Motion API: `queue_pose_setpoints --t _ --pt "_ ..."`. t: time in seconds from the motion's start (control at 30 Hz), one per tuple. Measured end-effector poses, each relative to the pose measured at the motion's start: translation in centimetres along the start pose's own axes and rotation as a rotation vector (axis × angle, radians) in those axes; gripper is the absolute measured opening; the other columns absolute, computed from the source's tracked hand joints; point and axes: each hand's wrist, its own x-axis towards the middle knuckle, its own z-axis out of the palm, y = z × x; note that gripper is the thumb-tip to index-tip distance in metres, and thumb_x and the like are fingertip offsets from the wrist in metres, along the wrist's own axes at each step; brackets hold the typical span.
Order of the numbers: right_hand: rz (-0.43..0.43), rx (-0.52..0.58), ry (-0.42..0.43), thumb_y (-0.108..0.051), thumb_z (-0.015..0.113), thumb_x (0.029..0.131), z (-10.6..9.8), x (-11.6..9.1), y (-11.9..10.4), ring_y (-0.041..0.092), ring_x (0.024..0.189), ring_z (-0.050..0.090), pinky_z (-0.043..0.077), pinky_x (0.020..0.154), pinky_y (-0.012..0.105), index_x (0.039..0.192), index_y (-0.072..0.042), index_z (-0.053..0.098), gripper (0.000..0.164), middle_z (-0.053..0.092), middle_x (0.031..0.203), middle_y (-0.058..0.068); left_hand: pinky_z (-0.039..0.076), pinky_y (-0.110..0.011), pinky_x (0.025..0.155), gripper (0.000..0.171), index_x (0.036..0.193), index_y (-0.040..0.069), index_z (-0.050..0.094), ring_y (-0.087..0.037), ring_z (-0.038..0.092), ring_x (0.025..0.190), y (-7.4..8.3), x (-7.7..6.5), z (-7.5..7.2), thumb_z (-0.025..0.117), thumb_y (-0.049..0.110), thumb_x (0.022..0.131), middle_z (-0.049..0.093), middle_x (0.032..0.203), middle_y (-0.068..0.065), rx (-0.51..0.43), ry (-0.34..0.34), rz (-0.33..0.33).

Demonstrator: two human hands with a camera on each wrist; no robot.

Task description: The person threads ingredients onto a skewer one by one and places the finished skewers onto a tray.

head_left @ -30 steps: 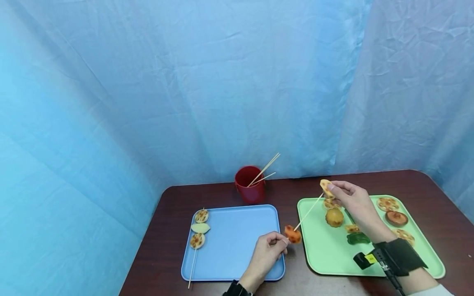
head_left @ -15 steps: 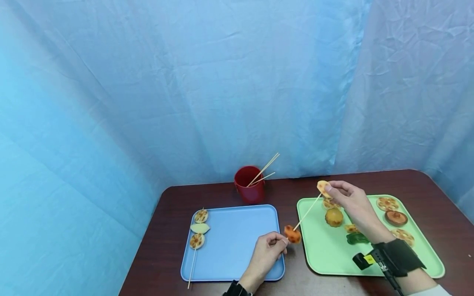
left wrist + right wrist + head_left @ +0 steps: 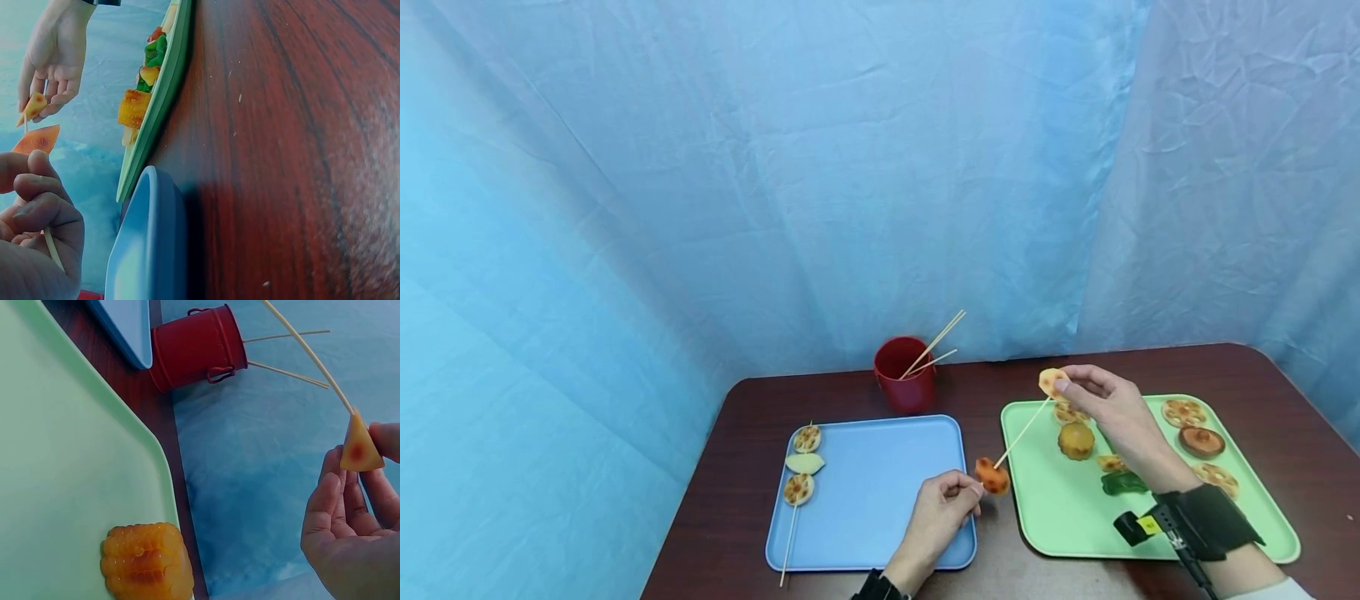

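I record left hand (image 3: 942, 508) gripping skewer (image 3: 1022, 432), right hand (image 3: 1117, 417) pinching yellow piece (image 3: 1050, 382); I advise straight, steady pressure.

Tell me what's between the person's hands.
The head view shows a thin stick running between left hand and right hand, carrying an orange piece beside the left; its far end meets a yellow piece the right pinches.

Red flared bucket (image 3: 912, 394): glossy, metal-looking. Slim pale skewers (image 3: 934, 343) inside it: matt wood. Dark red-brown desk (image 3: 275, 150) beneath it: glossy, wood-grained. Light-blue curtain (image 3: 880, 183) behind it: creased cloth. Pale-green rectangular tray (image 3: 1060, 525) right of it: smooth plastic. Brown-marked yellow wedge (image 3: 360, 451) right of it: smooth.
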Motion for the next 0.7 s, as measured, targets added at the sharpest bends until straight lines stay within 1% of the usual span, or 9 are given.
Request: queue_pose_setpoints --t 0.27,0.37,0.43,0.5,0.6,0.7 --pt "-0.01 0.017 -0.02 -0.043 0.061 0.104 0.0 -0.1 -0.2 0.016 0.111 0.064 0.054 0.087 0.027 0.142 -0.007 0.055 0.053 0.067 0.122 0.003 0.034 -0.017 0.051 0.022 0.096 -0.01 0.072 -0.007 0.047 0.055 0.0 -0.1 0.0 0.069 0.011 0.092 0.06 0.066 0.003 -0.001 0.001 0.006" --pt "0.008 0.013 -0.03 -0.044 0.062 0.103 0.2 -0.1 -0.2 0.015 0.111 0.064 0.054 0.09 0.032 0.142 -0.01 0.056 0.052 0.068 0.124 0.004 0.033 -0.017 0.051 0.021 0.096 -0.01 0.072 -0.008 0.047 0.055 0.0 -0.1 0.0 0.069 0.011 0.092 0.06 0.066 0.002 -0.007 0.005 0.017" --pt "0.024 0.01 -0.033 -0.046 0.064 0.102 0.4 -0.2 -0.3 0.013 0.109 0.065 0.051 0.093 0.038 0.142 -0.011 0.057 0.053 0.069 0.125 0.003 0.033 -0.017 0.051 0.02 0.095 -0.008 0.073 -0.007 0.047 0.055 0.0 -0.1 0.0 0.069 0.011 0.093 0.06 0.066 0.002 -0.007 0.004 0.017" --pt "0.037 0.012 -0.037 -0.047 0.064 0.102 0.7 -0.3 -0.3 0.012 0.107 0.067 0.051 0.093 0.042 0.142 -0.011 0.057 0.054 0.07 0.125 0.003 0.033 -0.017 0.051 0.019 0.094 -0.006 0.073 -0.006 0.046 0.054 0.0 -0.1 0.1 0.069 0.013 0.093 0.06 0.066 0.003 -0.002 0.001 0.009" --pt "0.057 0.028 -0.045 -0.048 0.064 0.101 1.0 -0.4 -0.1 0.01 0.107 0.066 0.051 0.093 0.04 0.143 -0.01 0.055 0.057 0.069 0.126 0.005 0.032 -0.018 0.05 0.02 0.095 -0.006 0.073 -0.006 0.045 0.053 0.0 0.0 0.1 0.069 0.014 0.094 0.06 0.066 0.003 0.002 -0.004 -0.002" --pt "0.06 0.057 -0.048 -0.047 0.064 0.101 1.6 -0.7 0.0 0.01 0.108 0.065 0.054 0.091 0.034 0.144 -0.008 0.054 0.059 0.068 0.126 0.007 0.031 -0.018 0.05 0.02 0.096 -0.007 0.073 -0.006 0.045 0.053 0.0 0.0 0.1 0.068 0.013 0.094 0.059 0.066 0.003 -0.006 -0.001 0.007"
